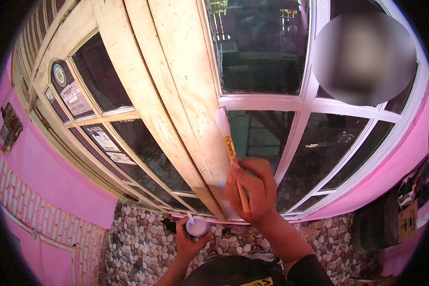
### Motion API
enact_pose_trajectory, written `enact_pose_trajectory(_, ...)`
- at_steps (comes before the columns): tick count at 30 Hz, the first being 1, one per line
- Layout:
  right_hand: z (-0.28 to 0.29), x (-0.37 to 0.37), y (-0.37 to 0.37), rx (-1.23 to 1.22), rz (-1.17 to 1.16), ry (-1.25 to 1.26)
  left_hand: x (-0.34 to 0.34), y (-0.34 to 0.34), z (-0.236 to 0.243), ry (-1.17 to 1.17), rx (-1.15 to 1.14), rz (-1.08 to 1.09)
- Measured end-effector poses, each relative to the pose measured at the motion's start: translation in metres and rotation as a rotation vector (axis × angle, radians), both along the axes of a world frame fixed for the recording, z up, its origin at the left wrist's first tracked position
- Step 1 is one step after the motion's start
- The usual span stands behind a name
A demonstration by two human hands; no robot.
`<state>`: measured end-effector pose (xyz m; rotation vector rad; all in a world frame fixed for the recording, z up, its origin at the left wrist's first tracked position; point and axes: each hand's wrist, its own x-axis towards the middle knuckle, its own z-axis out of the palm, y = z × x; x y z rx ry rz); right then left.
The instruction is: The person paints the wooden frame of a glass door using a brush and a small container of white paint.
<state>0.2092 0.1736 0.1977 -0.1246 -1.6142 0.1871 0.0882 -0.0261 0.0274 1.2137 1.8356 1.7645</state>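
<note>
My right hand [253,188] grips a paintbrush [231,148] by its wooden, red-tipped handle. The pale, paint-coated bristles touch the door frame beside the lower left corner of a glass pane, where a crossbar meets the upright. Lower down, my left hand [188,243] is wrapped round a small cup of pale lilac paint [197,226], with a light stick or strip standing at its rim. The right door leaf [264,102] has pale lilac bars around dark glass. Cream, worn-looking wood [176,71] covers its left upright.
A cream left door leaf [121,117] with dark panes carries stickers and papers [76,99]. Pink walls [38,138] flank the doors. Pebble-patterned flooring [143,243] lies below. At the right stand a dark round container [374,221] and a cardboard box [407,221]. A blurred patch hides the upper right.
</note>
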Motion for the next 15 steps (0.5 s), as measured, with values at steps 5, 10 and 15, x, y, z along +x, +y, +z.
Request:
enact_pose_trajectory(5, -0.003, 0.002, 0.001, -0.084, -0.002, -0.086, -0.002, 0.001, 0.005, 0.058, -0.051, 0.023)
enact_pose_trajectory(10, -0.006, 0.026, -0.026, -0.089, 0.064, -0.149, -0.007, -0.002, 0.000, -0.082, 0.009, -0.007)
enact_pose_trajectory(15, -0.023, 0.054, -0.044, -0.549, 0.274, -0.108, -0.009, 0.018, 0.005, 0.029, 0.014, 0.077)
